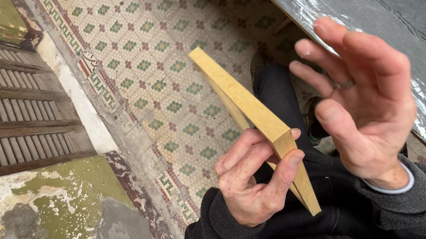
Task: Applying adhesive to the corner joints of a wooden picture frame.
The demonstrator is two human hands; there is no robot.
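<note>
in the head view, a pale wooden board [247, 110] is pinched edge-up by the left hand [251, 183], thumb on the near face and fingers behind. the right hand [361, 102] is held spread beside the board, not touching it, a ring seen on one finger. patterned floor tiles [161, 60] lie below.

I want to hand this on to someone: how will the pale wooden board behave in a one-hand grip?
The wooden board looks stiff: it juts up straight from the left hand. Probably light, since thumb and fingers alone carry it while the right hand stays open. Its smooth faces might slip.
</note>
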